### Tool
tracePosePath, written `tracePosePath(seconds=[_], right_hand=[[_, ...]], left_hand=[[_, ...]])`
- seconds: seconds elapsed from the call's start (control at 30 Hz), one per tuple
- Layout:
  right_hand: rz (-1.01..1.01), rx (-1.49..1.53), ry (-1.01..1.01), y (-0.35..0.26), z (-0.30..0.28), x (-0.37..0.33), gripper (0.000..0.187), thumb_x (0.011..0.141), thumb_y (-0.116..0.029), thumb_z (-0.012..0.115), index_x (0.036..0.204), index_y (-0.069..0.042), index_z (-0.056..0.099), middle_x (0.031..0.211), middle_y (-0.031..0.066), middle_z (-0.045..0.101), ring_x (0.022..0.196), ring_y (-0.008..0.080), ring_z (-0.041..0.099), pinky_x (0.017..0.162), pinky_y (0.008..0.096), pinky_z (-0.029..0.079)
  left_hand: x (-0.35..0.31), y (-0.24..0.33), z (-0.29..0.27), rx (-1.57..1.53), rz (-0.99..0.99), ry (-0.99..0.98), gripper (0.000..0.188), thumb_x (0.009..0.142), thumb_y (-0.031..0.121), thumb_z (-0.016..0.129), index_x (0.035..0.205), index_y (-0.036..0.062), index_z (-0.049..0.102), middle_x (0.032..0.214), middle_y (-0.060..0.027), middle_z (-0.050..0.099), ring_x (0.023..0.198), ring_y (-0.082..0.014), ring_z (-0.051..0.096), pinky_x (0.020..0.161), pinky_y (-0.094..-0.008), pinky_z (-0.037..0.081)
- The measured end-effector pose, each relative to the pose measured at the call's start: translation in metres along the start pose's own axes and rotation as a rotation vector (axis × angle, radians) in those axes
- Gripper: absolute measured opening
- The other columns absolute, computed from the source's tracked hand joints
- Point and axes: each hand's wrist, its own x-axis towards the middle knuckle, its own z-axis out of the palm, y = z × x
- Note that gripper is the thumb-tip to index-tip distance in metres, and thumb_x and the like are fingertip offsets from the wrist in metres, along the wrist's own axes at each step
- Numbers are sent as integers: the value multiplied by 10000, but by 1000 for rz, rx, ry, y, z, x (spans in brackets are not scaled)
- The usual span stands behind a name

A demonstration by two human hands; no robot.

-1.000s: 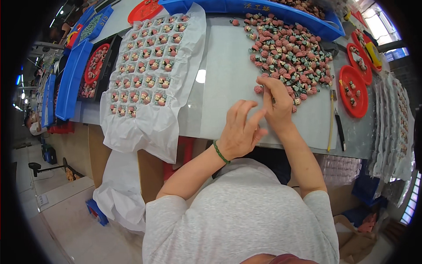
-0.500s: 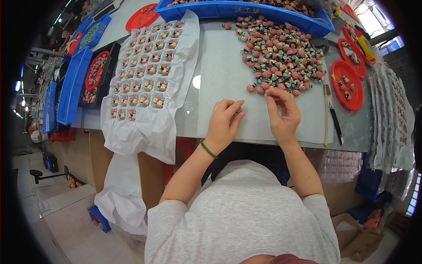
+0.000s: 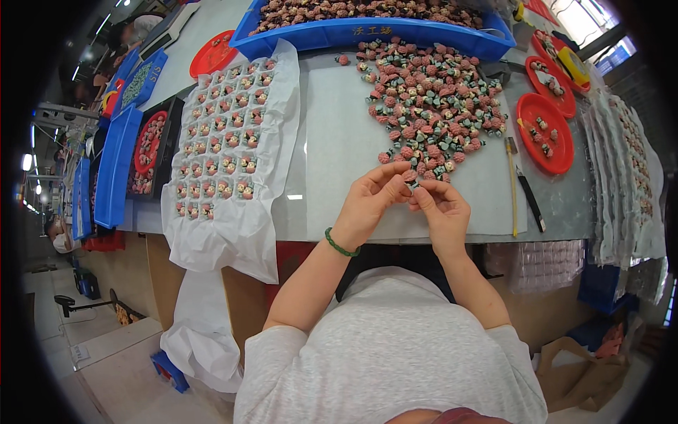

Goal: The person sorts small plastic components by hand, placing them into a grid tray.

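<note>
My left hand (image 3: 369,203) and my right hand (image 3: 446,215) meet at the near edge of the figurine pile (image 3: 427,99). Between their fingertips is a small figurine (image 3: 411,180) with a knobbly pink top and a grey-green lower part. Both hands are closed on it in a pinch, and the fingers cover part of it. The pile holds many similar pink-topped figurines, lying loose on a white sheet (image 3: 332,155). To the left, a compartment tray (image 3: 185,201) on white paper holds rows of these figurines, and some front cells hold none.
Behind the pile stands a long blue bin (image 3: 318,37) full of figurines. Right of it are red plates (image 3: 565,159) with figurines, a yellow-handled brush (image 3: 514,191), a black-handled tool (image 3: 533,201) and stacked filled trays (image 3: 628,177). A black box (image 3: 164,152) sits at left.
My hands, apart half a second ago, have come together at the pile's near edge around one figurine. The right hand moved left and down from the pile. The whole view has shifted slightly.
</note>
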Motion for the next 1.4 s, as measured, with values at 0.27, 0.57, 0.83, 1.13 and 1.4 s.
tracePosePath(seconds=[0.27, 0.57, 0.83, 1.13, 1.4], right_hand=[[347, 275, 34, -5, 4, -1, 179, 864, -102, 536, 978, 36, 547, 838, 98, 592, 736, 162, 603, 636, 244, 511], [216, 113, -2, -2, 11, 2, 162, 839, -66, 565, 962, 40, 558, 835, 108, 608, 734, 172, 616, 662, 252, 517], [-287, -259, 10, 6, 8, 4, 205, 748, 51, 632, 944, 36, 575, 895, 93, 589, 762, 149, 599, 695, 240, 502], [-535, -569, -93, 0, 8, 11, 286, 697, 69, 670, 961, 11, 577, 877, 91, 594, 747, 127, 588, 654, 234, 495], [-742, -1071, -305, -12, 24, 63, 295, 692, 26, 623, 979, -34, 592, 841, 65, 600, 795, 235, 548, 676, 325, 437]], left_hand=[[6, 1, -13, -23, -108, -18, 236, 863, 127, 546, 1060, -3, 558, 801, -7, 552, 680, -79, 480, 629, -222, 410], [10, 2, -13, 22, -169, 37, 226, 853, 194, 570, 981, 8, 564, 741, 6, 522, 657, -82, 481, 633, -225, 421], [8, 1, -11, -156, -106, -8, 266, 874, 132, 521, 1090, -22, 533, 945, -65, 587, 851, -128, 554, 747, -251, 446], [3, -2, -15, -75, -46, -14, 307, 872, 107, 513, 1144, -34, 504, 1034, -107, 584, 962, -156, 545, 836, -279, 447], [-2, 26, -26, -268, 42, 243, 246, 867, 70, 444, 1085, -40, 468, 915, -72, 544, 832, -171, 561, 760, -277, 464]])
